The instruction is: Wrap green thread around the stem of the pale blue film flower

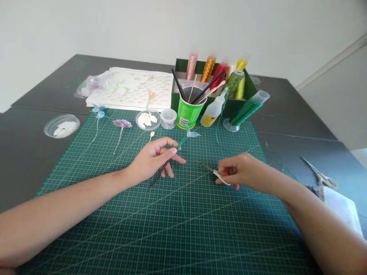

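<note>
Between thumb and index finger, my left hand [160, 154] pinches a thin dark stem [157, 178] that slants up to the right. Green thread [181, 143] wraps its upper part, and pale blue petals [192, 133] sit at its tip. The other fingers of that hand are spread. A loose green thread [181, 198] trails down over the mat below it. To the right, my right hand [236, 170] holds small scissors with white handles [220, 177]. Their thin blades point left toward my left hand, apart from the stem.
A green cutting mat [143, 236] covers the table's front. Behind stand a green cup [189, 112] of sticks, a glue bottle [212, 111], a box [252, 86] of thread spools and a green spool [248, 111]. Finished flowers [122, 124] lie left; other scissors [321, 175] lie right.
</note>
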A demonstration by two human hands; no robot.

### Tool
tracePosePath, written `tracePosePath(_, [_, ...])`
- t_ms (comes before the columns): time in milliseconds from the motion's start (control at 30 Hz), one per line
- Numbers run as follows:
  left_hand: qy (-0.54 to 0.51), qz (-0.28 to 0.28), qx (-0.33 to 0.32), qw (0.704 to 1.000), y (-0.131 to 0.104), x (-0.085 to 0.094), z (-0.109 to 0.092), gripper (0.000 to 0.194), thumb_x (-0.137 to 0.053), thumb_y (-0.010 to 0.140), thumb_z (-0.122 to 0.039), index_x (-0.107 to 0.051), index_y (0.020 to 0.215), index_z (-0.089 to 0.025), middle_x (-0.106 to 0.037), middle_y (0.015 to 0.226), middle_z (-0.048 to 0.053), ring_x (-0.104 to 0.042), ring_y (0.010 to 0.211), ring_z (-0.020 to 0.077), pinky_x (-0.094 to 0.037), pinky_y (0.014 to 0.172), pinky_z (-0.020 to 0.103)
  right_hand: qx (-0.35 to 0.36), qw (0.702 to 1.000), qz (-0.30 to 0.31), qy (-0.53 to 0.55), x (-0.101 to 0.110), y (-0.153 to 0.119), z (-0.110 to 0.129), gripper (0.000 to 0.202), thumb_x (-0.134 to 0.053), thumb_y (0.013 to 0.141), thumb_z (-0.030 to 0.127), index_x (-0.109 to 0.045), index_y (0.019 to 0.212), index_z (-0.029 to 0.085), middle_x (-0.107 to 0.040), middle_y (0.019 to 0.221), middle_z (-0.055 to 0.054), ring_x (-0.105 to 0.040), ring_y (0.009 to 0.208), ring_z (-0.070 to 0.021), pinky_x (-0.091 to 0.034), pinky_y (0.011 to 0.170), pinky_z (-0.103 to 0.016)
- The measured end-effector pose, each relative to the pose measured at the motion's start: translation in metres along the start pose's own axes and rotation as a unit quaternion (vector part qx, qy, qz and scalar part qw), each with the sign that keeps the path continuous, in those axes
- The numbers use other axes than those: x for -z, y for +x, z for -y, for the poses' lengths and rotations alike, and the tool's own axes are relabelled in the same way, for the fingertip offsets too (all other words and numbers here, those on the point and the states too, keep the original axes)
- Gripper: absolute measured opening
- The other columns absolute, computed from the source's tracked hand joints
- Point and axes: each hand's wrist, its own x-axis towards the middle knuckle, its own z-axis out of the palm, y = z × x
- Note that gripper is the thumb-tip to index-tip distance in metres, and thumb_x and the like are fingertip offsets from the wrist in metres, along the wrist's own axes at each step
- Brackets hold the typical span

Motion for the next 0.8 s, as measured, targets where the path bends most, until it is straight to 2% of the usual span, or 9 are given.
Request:
tracePosePath(100, [0.008,-0.010,-0.022,1.000,0.002,0.004,-0.002,0.031,-0.068,0.096,-0.044,-0.055,0.106,-0.018,-0.083,0.091,0.009,-0.070,0.046,0.0116,-0.046,0.036,0.014,-0.006,1.000,-0.003,-0.010,0.001,-0.002,0.006,0.024,-0.070,0.085,0.030,-0.061,0.065,0.019,-0.063,0.058,0.002,-0.066,0.056,-0.0143,-0.048,0.057,-0.024])
tracePosePath(233, [0.031,-0.038,-0.067,0.997,0.000,0.007,-0.005,0.029,-0.068,0.096,-0.042,-0.056,0.104,-0.017,-0.083,0.085,0.007,-0.067,0.043,0.0100,-0.045,0.035,0.014,0.017,0.988,-0.048,-0.146,-0.002,-0.008,0.016,0.023,-0.068,0.091,0.023,-0.065,0.069,0.019,-0.065,0.061,0.000,-0.065,0.057,-0.0145,-0.044,0.060,-0.026])
tracePosePath(367, [0.046,-0.048,-0.085,0.994,-0.001,0.004,-0.004,0.028,-0.067,0.096,-0.042,-0.056,0.103,-0.017,-0.082,0.081,0.006,-0.065,0.040,0.0087,-0.044,0.036,0.014,0.057,0.948,-0.125,-0.288,-0.017,-0.011,0.023,0.014,-0.060,0.097,0.014,-0.066,0.085,0.018,-0.071,0.077,-0.004,-0.069,0.071,-0.0188,-0.040,0.062,-0.028])
tracePosePath(433, [0.057,-0.044,-0.090,0.993,-0.001,0.001,-0.002,0.028,-0.066,0.097,-0.041,-0.056,0.104,-0.017,-0.082,0.081,0.006,-0.064,0.040,0.0083,-0.045,0.037,0.014,0.057,0.925,-0.143,-0.348,-0.025,-0.013,0.026,0.015,-0.055,0.099,0.009,-0.067,0.095,0.016,-0.071,0.085,-0.006,-0.071,0.073,-0.0210,-0.038,0.060,-0.029])
tracePosePath(533, [0.080,-0.042,-0.098,0.991,-0.001,-0.002,0.001,0.026,-0.065,0.097,-0.040,-0.056,0.104,-0.017,-0.082,0.082,0.007,-0.064,0.040,0.0083,-0.045,0.037,0.014,0.052,0.889,-0.153,-0.428,-0.034,-0.020,0.033,0.029,-0.052,0.094,-0.003,-0.067,0.112,0.014,-0.072,0.095,-0.009,-0.072,0.067,-0.0221,-0.032,0.053,-0.031])
tracePosePath(600, [0.094,-0.042,-0.105,0.989,-0.001,-0.002,0.002,0.025,-0.063,0.098,-0.039,-0.056,0.105,-0.017,-0.082,0.084,0.008,-0.064,0.040,0.0082,-0.045,0.038,0.015,0.065,0.874,-0.150,-0.458,-0.036,-0.027,0.039,0.038,-0.051,0.088,-0.009,-0.067,0.116,0.012,-0.073,0.099,-0.010,-0.071,0.065,-0.0221,-0.031,0.050,-0.032])
tracePosePath(667, [0.104,-0.043,-0.114,0.987,0.000,-0.001,0.004,0.024,-0.062,0.099,-0.038,-0.055,0.106,-0.017,-0.083,0.086,0.008,-0.064,0.041,0.0080,-0.045,0.038,0.015,0.112,0.870,-0.136,-0.460,-0.039,-0.034,0.044,0.036,-0.052,0.086,-0.010,-0.068,0.108,0.013,-0.073,0.097,-0.009,-0.072,0.066,-0.0223,-0.034,0.050,-0.032])
tracePosePath(733, [0.110,-0.045,-0.124,0.985,0.000,-0.001,0.006,0.023,-0.061,0.099,-0.037,-0.055,0.107,-0.017,-0.082,0.085,0.007,-0.063,0.040,0.0078,-0.044,0.038,0.015,0.201,0.880,-0.109,-0.417,-0.043,-0.039,0.047,0.029,-0.053,0.090,-0.006,-0.069,0.102,0.015,-0.074,0.099,-0.007,-0.072,0.071,-0.0206,-0.043,0.053,-0.030])
tracePosePath(800, [0.113,-0.051,-0.132,0.984,0.001,0.000,0.007,0.022,-0.061,0.099,-0.037,-0.055,0.106,-0.016,-0.082,0.082,0.006,-0.063,0.039,0.0077,-0.044,0.037,0.015,0.307,0.890,-0.072,-0.330,-0.050,-0.041,0.048,0.024,-0.055,0.096,0.002,-0.070,0.109,0.017,-0.075,0.111,-0.007,-0.074,0.085,-0.0189,-0.053,0.067,-0.029])
